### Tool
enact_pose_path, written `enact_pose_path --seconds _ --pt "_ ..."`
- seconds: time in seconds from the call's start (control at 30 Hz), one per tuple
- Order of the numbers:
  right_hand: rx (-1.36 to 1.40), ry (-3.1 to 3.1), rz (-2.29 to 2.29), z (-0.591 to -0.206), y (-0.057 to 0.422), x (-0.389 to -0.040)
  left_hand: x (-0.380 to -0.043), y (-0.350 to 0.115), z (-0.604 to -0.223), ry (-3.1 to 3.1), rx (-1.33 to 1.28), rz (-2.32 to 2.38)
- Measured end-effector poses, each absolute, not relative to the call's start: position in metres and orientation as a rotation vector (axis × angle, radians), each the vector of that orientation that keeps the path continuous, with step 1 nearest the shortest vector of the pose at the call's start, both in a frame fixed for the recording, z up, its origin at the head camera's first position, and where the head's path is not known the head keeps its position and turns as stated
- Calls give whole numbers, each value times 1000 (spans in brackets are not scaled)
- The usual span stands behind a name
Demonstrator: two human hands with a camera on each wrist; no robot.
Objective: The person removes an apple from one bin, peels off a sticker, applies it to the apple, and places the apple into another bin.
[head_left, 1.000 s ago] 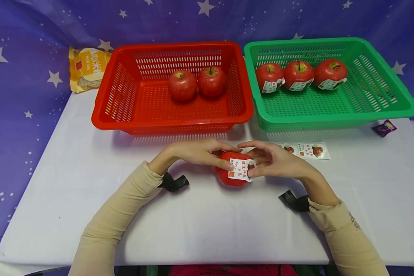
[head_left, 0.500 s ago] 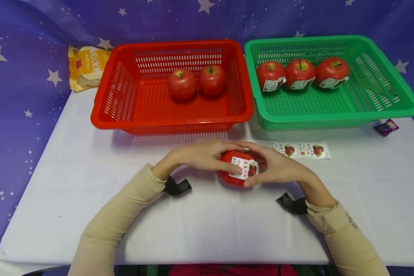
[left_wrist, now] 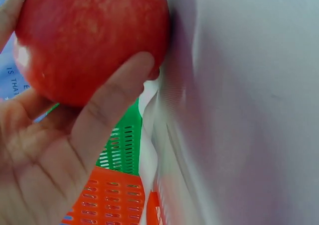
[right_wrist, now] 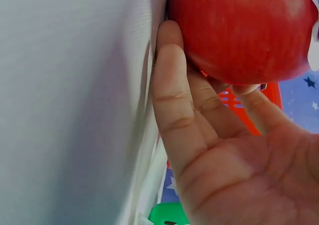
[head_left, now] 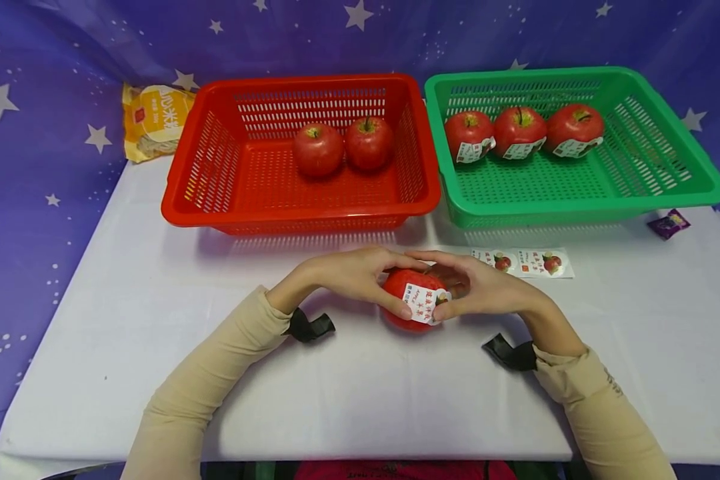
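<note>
A red apple [head_left: 419,277] rests on the white table in front of the baskets, with a white printed sticker [head_left: 423,301] on its near side. My left hand [head_left: 360,275] holds it from the left, thumb at the sticker's left edge. From the right my right hand [head_left: 489,288] grips the same apple, its thumb at the sticker's right corner and its fingers behind the fruit. The left wrist view shows the apple [left_wrist: 94,36] between thumb and fingers. In the right wrist view the fingers [right_wrist: 172,85] lie along the apple's underside, close to the tablecloth.
A red basket [head_left: 300,219] with two apples [head_left: 318,150] stands at the back. Right of it, a green basket [head_left: 582,205] holds three stickered apples [head_left: 519,132]. A sticker strip [head_left: 543,263] lies beside the right hand. A yellow packet [head_left: 156,120] and a purple wrapper [head_left: 669,224] lie farther out.
The apple has shifted slightly and turned a little between the hands. The left thumb has slid off the sticker's face to its edge; both hands stay around the apple.
</note>
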State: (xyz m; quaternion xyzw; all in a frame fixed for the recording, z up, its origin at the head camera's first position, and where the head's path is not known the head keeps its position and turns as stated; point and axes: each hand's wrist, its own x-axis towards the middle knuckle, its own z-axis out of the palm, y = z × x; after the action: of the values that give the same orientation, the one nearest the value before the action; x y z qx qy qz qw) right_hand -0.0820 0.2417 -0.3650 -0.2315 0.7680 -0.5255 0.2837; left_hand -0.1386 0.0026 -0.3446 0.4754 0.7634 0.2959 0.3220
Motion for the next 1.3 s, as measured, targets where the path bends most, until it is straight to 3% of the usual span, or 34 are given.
enact_pose_path --seconds 0.27,0.67,0.8,0.93,1.1,1.3 --pt "-746 2212 -1269 -344 266 -79 -138 1 -338 1904 1251 967" --pt "-956 2434 -1187 -268 308 -89 -135 -5 -308 2274 1487 1233" --pt "-908 2426 -1432 -253 329 -111 -139 8 -304 2390 1480 1228" --pt "-694 2530 -1494 -244 344 -140 -151 47 -292 2575 1303 991" --pt "-334 2698 -1143 -252 355 -178 -167 99 -281 2776 1062 505" --pt "-313 2605 -812 -263 349 -205 -175 122 -280 2862 943 177"
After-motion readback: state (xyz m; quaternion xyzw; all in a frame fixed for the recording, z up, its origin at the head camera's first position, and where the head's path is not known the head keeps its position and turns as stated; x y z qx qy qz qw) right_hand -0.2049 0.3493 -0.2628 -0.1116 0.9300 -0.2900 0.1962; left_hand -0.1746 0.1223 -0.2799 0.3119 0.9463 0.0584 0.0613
